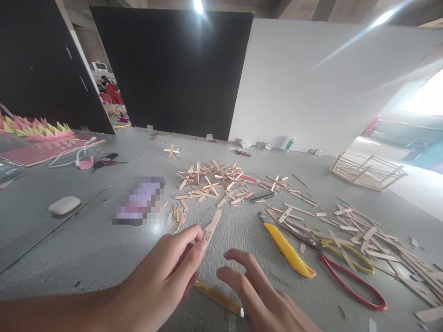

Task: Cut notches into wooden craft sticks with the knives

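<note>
My left hand pinches a flat wooden craft stick between thumb and fingers, its rounded end pointing up and away from me. The stick has dark marks beside the fingertips. To the right is my right hand, fingers apart and curved, with nothing in it. Between and below the hands lies a narrow yellow-brown item with a shiny tip; its kind is unclear. Ahead is a loose pile of craft sticks, several joined into crosses. A yellow utility knife rests right of my right hand.
Scissors with red and yellow handles lie at right beside many scattered wood strips. A small stick frame stands behind them. At left are a pixelated rectangle, a white case and a cable. Upright panels border the table's back.
</note>
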A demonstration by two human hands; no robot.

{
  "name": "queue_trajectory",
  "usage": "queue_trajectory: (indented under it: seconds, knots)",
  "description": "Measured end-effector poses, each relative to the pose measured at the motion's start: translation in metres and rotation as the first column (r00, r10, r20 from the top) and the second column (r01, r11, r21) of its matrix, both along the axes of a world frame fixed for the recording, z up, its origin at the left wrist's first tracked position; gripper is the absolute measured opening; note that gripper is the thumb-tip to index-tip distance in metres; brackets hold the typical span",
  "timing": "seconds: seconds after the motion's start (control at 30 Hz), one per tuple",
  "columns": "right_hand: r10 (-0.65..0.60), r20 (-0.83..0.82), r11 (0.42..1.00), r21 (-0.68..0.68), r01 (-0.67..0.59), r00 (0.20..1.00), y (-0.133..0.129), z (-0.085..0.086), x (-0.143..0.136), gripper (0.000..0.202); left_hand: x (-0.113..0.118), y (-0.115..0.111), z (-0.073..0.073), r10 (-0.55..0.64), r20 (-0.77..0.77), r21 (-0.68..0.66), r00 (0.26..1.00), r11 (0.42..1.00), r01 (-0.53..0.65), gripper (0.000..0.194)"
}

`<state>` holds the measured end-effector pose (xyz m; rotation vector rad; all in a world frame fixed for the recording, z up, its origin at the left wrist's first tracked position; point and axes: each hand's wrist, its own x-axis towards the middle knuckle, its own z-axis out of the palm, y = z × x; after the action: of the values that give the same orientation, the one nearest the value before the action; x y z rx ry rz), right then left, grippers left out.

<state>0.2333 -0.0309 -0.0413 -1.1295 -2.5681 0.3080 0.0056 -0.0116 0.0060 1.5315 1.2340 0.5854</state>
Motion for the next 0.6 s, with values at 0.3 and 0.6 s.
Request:
queue_trajectory:
  seconds: [0.3,0.6]
  knots:
    - [-0.271,0.11,0.938,0.252,0.237,0.956,0.029,0.008,0.048,0.035,0.0,0.007,0.0,-0.078,-0.108,0.051,0.991,0.995,0.084,0.045]
    - [-0.401,0.047,0.886,0.274,0.374,0.915,0.064,0.001,0.081,0.028,0.003,0.016,-0.017,-0.181,-0.113,-0.032,0.977,0.983,0.179,0.034]
